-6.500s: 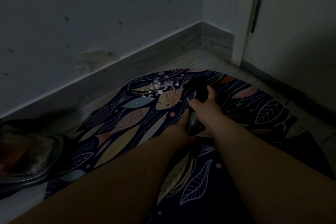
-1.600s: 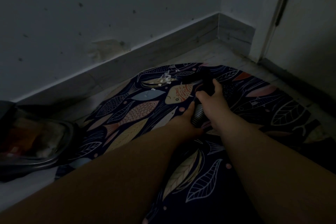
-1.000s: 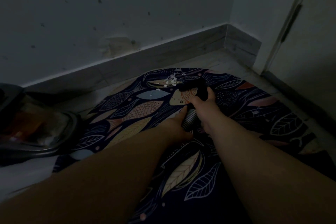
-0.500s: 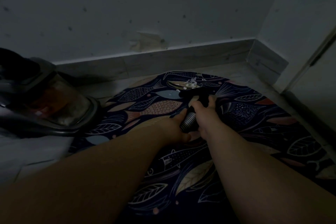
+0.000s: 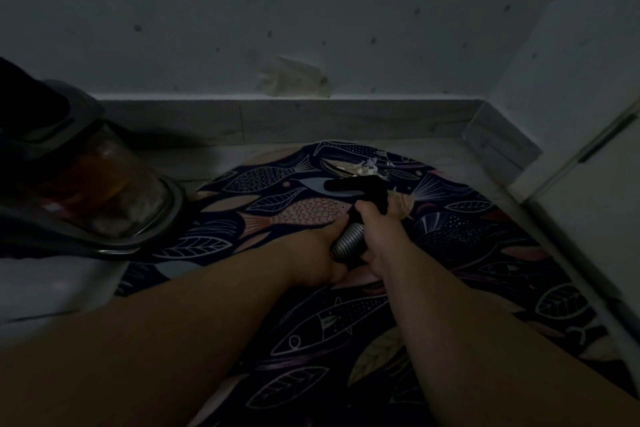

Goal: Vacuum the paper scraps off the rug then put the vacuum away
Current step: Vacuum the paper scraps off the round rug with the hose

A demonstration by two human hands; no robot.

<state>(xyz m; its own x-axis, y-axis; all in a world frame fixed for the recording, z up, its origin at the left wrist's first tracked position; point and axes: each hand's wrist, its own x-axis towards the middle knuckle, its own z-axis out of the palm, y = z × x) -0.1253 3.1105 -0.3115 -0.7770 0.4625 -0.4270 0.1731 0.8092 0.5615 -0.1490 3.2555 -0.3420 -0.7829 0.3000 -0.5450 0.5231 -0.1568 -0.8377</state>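
A round dark rug (image 5: 450,239) with fish and leaf patterns lies on the floor. White paper scraps (image 5: 367,166) sit near its far edge. A black vacuum nozzle (image 5: 349,185) lies flat on the rug just in front of the scraps. My right hand (image 5: 377,229) grips the nozzle's neck. Just behind it, my left hand (image 5: 318,250) holds the ribbed grey hose (image 5: 348,243). The vacuum body (image 5: 86,184), with a clear dust bin, stands at the left.
A pale wall with a grey skirting board (image 5: 294,118) runs behind the rug. A white door (image 5: 595,184) closes the corner at the right. Pale floor (image 5: 52,288) shows left of the rug.
The view has swung left, bringing the vacuum body closer into sight. The nozzle has moved further along the rug toward the scraps, of which fewer remain. Both hands keep their hold.
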